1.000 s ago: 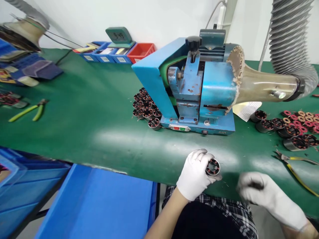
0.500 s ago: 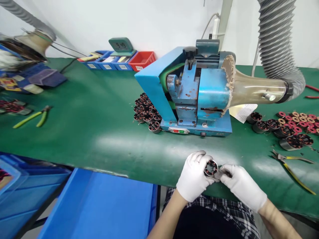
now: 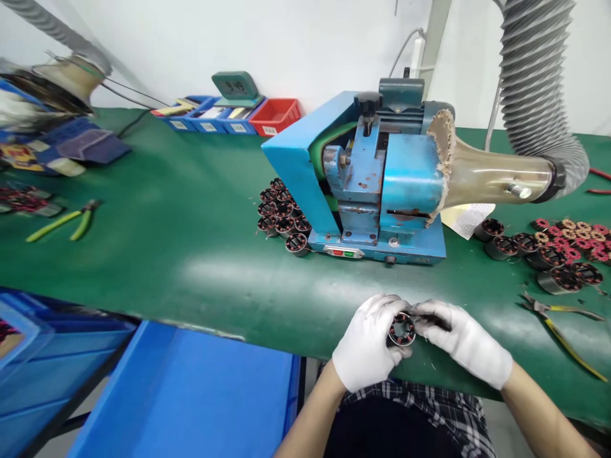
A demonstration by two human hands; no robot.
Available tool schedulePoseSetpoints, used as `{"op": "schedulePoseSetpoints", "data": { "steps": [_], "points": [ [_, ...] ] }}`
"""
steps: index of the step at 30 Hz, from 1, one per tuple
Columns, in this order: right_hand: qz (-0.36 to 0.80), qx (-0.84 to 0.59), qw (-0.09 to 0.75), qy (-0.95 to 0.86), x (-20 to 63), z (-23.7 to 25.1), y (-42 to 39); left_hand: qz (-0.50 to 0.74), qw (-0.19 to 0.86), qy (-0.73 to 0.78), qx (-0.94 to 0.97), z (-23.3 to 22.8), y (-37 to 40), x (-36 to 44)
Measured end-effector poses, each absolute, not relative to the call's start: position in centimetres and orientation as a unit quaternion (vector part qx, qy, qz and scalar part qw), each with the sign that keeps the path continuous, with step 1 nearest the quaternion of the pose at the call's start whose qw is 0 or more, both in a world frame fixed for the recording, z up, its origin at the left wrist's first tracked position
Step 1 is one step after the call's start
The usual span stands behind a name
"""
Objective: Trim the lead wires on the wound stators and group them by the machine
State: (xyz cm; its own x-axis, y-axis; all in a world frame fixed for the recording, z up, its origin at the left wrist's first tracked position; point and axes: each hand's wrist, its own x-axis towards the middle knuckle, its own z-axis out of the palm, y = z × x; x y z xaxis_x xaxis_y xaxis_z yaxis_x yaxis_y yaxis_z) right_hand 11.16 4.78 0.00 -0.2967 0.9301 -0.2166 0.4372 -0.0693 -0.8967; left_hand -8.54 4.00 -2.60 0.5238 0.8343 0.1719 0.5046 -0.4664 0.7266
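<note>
My left hand [image 3: 365,346], in a white glove, is closed round a motor stator [image 3: 401,341], a short metal cylinder with dark and copper-red windings inside. Its open end faces up toward me, just above the bench's front edge. At the stator's upper right rim, the fingertips of my gloved right hand [image 3: 463,340] are pressed together. Whatever they pinch, if anything, is too small or hidden to make out. Both gloves have dark smudges at the fingertips.
A blue belt machine [image 3: 410,172] stands ahead, joined to a grey exhaust hose [image 3: 539,83]. Several stators [image 3: 284,210] sit at its left, and more [image 3: 556,280] at its right beside red and tan cores [image 3: 573,238]. Yellow-handled cutters [image 3: 548,312] lie right. A blue bin [image 3: 191,394] is below left.
My right fingertips have shifted from the stator's lower right side up to its upper right rim. The stator and my left hand have moved slightly left and down.
</note>
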Motion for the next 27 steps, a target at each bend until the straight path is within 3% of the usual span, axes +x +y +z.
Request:
{"op": "schedulePoseSetpoints", "data": {
  "steps": [5, 9, 16, 22, 25, 27],
  "points": [
    [0.5, -0.516, 0.284, -0.635, 9.4, -0.7, 5.2, 0.27, 0.309, 0.412, 0.814, -2.7, 4.1, -8.5],
    [0.49, -0.587, 0.284, -0.579, 9.7, -0.7, 4.6, 0.265, 0.317, 0.399, 0.819, -2.5, 4.5, -8.4],
    [0.302, -0.632, 0.248, -0.669, 9.3, -1.0, 1.6, 0.283, 0.321, 0.411, 0.805, -2.3, 4.3, -8.2],
    [0.235, -0.706, 0.288, -0.603, 11.4, -1.3, 3.0, 0.27, 0.324, 0.413, 0.807, -2.4, 4.4, -8.4],
    [0.276, -0.681, 0.287, -0.614, 12.6, -0.2, 2.7, 0.253, 0.332, 0.421, 0.805, -1.6, 3.8, -9.5],
    [0.326, -0.606, 0.239, -0.686, 12.6, 0.5, 2.1, 0.256, 0.333, 0.447, 0.789, -0.6, 3.1, -10.2]
  ]
}}
